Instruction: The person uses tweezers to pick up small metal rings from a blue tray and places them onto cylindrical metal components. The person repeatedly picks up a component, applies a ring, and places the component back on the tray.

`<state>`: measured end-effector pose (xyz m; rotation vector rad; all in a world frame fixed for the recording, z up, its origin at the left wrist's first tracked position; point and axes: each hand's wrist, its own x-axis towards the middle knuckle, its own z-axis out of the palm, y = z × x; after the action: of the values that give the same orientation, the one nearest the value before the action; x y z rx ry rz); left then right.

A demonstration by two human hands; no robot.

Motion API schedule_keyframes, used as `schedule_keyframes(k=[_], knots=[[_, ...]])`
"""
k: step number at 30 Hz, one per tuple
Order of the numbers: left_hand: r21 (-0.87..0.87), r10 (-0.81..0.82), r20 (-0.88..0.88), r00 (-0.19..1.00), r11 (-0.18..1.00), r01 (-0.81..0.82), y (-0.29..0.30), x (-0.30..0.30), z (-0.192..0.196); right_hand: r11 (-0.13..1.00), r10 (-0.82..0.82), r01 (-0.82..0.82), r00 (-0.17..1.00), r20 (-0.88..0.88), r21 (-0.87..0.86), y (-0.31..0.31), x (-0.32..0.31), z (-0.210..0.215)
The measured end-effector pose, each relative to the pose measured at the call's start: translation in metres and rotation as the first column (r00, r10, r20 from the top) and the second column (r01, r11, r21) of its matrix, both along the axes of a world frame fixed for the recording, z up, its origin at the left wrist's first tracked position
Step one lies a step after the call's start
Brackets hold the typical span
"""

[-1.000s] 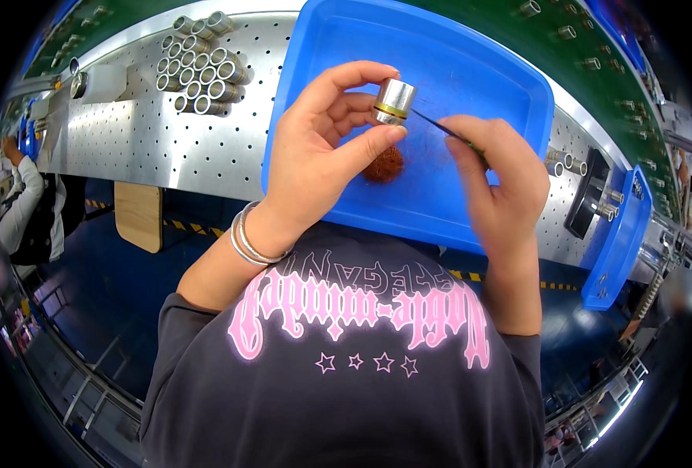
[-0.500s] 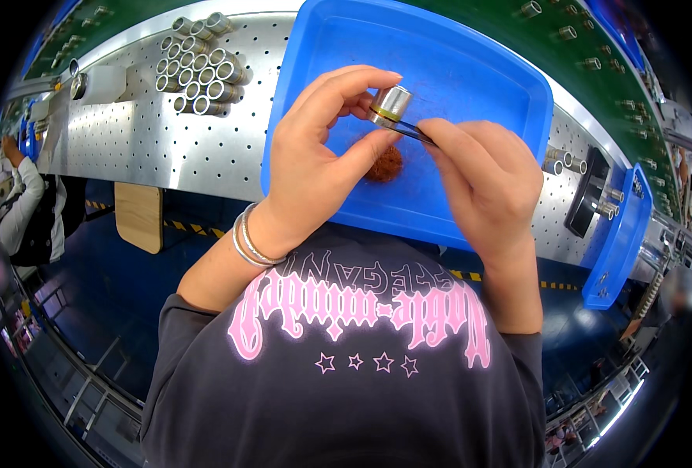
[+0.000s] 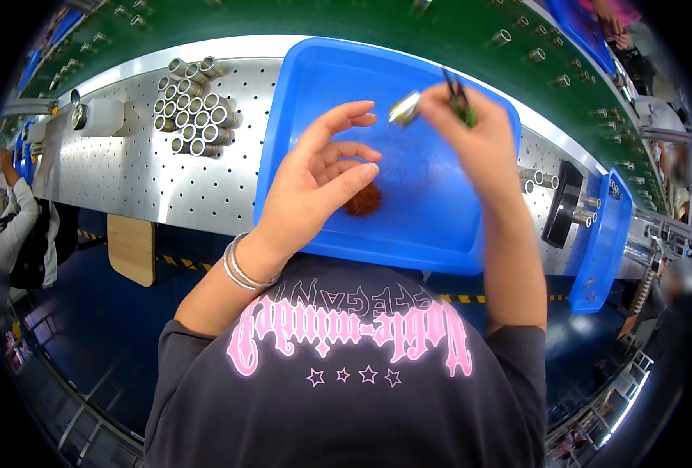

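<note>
With metal sleeves (image 3: 198, 109) grouped upper left, the right hand (image 3: 474, 129) is holding another sleeve (image 3: 404, 108), not yet set down, plus a tool (image 3: 460, 101), the left hand (image 3: 315, 171) hovering empty, apart.

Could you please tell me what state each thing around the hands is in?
Left hand: open, holding nothing.
Right hand: closed, holding two things.
Metal cylinder: tilted, in right hand.
Green-handled tool: also in right hand; open or shut unclear.
Reddish-brown ball: lying in blue tray.
</note>
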<state>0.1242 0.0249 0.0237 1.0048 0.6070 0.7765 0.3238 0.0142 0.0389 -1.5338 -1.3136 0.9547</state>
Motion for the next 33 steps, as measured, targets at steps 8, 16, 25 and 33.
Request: schedule_keyframes(k=[8,16,25,33], knots=[[0.479,-0.629,0.34,0.7,0.756,0.447,-0.012,0.004,0.082,0.974,-0.195,0.209,0.56,0.806,0.09,0.13,0.141,-0.052],[0.287,-0.543,0.439,0.716,0.84,0.461,-0.028,-0.002,0.103,0.968,-0.221,0.114,0.812,0.54,0.224,0.142,0.052,-0.055],[0.413,-0.46,0.474,0.751,0.869,0.272,-0.024,-0.014,0.1,0.778,0.322,-0.569,0.725,0.609,0.266,0.107,-0.132,-0.045],[0.306,-0.334,0.311,0.89,0.921,0.239,-0.006,-0.03,0.062,0.818,0.293,-0.543,0.677,0.675,0.19,0.104,-0.136,-0.056]])
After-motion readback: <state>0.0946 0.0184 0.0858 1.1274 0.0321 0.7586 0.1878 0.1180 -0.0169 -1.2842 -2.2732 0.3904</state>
